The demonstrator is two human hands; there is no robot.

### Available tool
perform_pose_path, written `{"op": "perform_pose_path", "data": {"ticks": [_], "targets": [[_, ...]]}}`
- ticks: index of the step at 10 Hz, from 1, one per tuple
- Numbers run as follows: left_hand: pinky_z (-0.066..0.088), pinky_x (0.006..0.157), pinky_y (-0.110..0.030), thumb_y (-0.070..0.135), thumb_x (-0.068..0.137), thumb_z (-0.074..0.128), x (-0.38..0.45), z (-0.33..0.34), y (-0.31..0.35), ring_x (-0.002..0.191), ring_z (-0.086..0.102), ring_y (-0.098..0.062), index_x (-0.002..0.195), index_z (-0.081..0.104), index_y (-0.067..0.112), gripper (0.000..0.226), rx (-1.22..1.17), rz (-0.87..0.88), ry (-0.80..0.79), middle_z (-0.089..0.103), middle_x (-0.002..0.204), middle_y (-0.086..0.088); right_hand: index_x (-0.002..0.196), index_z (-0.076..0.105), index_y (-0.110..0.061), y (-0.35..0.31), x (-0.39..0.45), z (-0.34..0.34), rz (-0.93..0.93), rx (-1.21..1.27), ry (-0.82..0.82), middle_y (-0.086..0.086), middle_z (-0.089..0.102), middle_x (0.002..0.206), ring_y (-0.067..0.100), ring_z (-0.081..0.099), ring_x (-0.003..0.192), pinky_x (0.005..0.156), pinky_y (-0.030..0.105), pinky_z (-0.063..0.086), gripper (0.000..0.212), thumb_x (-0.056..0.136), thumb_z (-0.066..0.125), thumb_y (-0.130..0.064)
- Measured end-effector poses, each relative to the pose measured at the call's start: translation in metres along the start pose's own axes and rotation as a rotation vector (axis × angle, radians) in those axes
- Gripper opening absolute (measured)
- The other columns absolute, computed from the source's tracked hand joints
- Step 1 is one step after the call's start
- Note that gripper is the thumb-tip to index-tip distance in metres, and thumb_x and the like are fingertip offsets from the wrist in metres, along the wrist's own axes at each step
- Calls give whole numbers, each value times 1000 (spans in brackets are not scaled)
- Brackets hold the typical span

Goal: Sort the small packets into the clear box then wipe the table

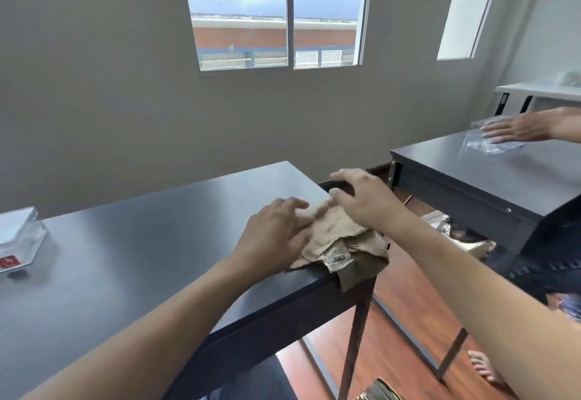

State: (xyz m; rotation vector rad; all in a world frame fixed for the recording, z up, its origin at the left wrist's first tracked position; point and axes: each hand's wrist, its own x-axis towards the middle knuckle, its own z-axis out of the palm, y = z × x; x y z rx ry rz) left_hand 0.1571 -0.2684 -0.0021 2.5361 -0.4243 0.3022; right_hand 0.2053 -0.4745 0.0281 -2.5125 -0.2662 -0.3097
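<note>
A crumpled beige cloth (345,242) lies at the right corner of the dark table (157,242), one flap hanging over the edge. My left hand (270,236) rests flat on the cloth's left part with fingers spread. My right hand (364,198) hovers over the cloth's far side, fingers loosely bent, fingertips near the fabric. The clear box (19,236) stands at the table's far left with a red packet (8,263) visible inside it.
A second dark table (487,179) stands to the right, where another person's hand (515,129) presses on a clear plastic bag (490,145). Shiny wrappers (456,236) lie below between the tables. A bare foot (485,368) rests on the wooden floor.
</note>
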Motion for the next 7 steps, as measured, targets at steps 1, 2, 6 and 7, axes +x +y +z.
{"op": "perform_pose_path", "data": {"ticks": [1,2,6,7], "targets": [[37,106,-38,51,93,56,-3,13,-6,128,54,-19,133,60,36,43,173,64,-90,57,143,9,144,54,-18,19,-8,42,-3,-114,-144,6,48,155,25,40,146,119,41,31,45,102,50,-33],[32,112,-40,59,93,43,-4,18,-11,131,51,-16,136,57,40,48,211,63,-90,54,145,15,151,46,-19,30,-12,58,-50,-190,-122,2,35,164,19,21,155,125,36,17,47,107,38,-33],[25,120,-42,57,97,51,-33,-2,-38,142,39,-1,145,40,50,50,54,128,-51,40,155,23,147,49,-26,25,-14,55,-59,-216,-98,-3,38,162,17,25,154,123,49,20,43,107,37,-33],[30,118,-45,57,98,52,-49,-23,-54,141,41,1,145,41,49,49,3,98,-1,43,153,24,140,57,-25,5,-15,50,-96,-201,-7,-2,47,156,15,33,149,121,50,21,39,106,38,-30]]}}
